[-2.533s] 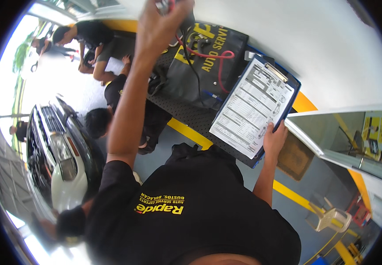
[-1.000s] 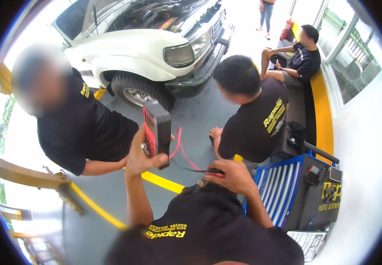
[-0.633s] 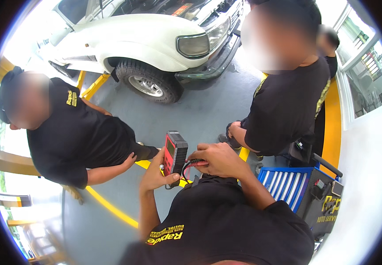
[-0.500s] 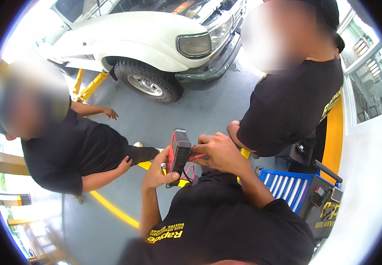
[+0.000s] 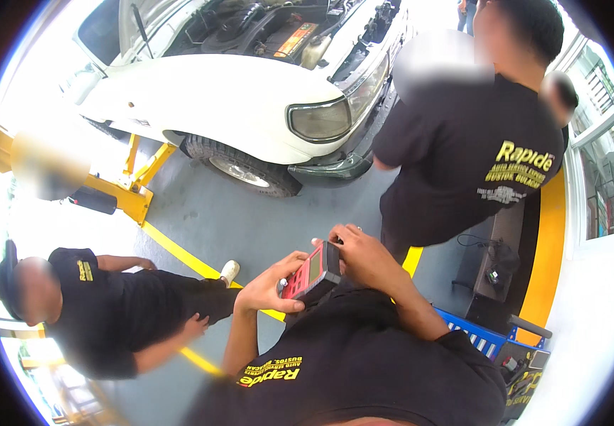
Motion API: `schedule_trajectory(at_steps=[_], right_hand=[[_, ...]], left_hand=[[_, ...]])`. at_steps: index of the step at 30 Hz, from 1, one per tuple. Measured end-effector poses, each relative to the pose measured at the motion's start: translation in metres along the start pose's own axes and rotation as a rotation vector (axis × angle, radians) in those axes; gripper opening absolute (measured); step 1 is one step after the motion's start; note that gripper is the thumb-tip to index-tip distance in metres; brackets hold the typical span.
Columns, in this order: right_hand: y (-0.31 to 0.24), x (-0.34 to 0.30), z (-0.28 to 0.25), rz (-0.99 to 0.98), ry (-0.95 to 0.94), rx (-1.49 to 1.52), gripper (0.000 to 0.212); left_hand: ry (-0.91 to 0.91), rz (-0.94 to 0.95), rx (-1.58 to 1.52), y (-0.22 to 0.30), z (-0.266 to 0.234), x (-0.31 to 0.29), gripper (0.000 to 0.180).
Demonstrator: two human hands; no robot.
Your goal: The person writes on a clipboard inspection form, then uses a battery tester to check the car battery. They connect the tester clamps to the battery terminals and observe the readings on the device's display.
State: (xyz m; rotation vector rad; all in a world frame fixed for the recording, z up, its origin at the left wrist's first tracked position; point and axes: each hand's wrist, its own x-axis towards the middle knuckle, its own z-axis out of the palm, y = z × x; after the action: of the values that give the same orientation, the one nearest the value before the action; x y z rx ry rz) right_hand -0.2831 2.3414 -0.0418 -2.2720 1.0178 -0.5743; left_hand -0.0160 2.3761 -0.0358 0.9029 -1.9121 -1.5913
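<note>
Holding the red-and-black handheld tester [image 5: 313, 277] in the left hand [image 5: 261, 287], tilted, just in front of the black shirt [image 5: 392, 355]. Curling the left fingers over the far edge of the red face, laying the left thumb along the near black side, with the case clasped between. Bringing the right hand [image 5: 367, 259] to the screen end, with the right fingers bent, set against the case and partly hidden behind it. Cannot tell any grip on a lead there, nor the spread of the hidden fingertips.

Compared with half a second ago, turned the tester to show more of the red face and the screen [image 5: 315, 265], and shifted it a little to the right. Had a bunch of red and black leads in the right fingers then, beside the case; can see none of it now. Can see more of the engine bay [image 5: 250, 35] of the white car [image 5: 236, 96], less of the blue tool chest [image 5: 474, 334], and lower down, the co-worker on the left [image 5: 129, 298]. Can read as turned further away the co-worker on the right [image 5: 463, 142], now back-on.
</note>
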Motion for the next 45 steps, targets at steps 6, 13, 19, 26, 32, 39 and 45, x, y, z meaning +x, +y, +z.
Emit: schedule_trajectory(at_steps=[6,13,19,26,32,39,45], right_hand=[[0.024,0.05,-0.042,-0.002,0.18,0.055,0.046],[0.071,0.112,-0.08,0.148,0.594,0.092,0.037],[0.091,0.16,-0.114,0.181,0.679,0.111,0.036],[0.136,0.192,-0.15,0.18,0.668,0.311,0.043],[0.18,0.208,-0.196,-0.029,0.495,0.645,0.037],[0.215,0.216,-0.241,-0.16,0.392,0.778,0.02],[0.226,0.214,-0.26,-0.31,0.408,0.579,0.025]], left_hand=[[0.146,0.022,-0.206,-0.022,-0.032,0.037,0.087],[0.138,0.103,-0.579,-0.035,-0.08,0.101,0.088],[-0.059,0.298,-0.631,-0.03,-0.126,0.203,0.087],[-0.086,0.124,-0.573,0.011,-0.15,0.299,0.099],[-0.108,0.2,-0.438,0.03,-0.158,0.349,0.119],[0.218,0.209,-0.649,0.033,-0.117,0.386,0.104],[0.34,0.214,-0.637,0.035,-0.095,0.391,0.102]])
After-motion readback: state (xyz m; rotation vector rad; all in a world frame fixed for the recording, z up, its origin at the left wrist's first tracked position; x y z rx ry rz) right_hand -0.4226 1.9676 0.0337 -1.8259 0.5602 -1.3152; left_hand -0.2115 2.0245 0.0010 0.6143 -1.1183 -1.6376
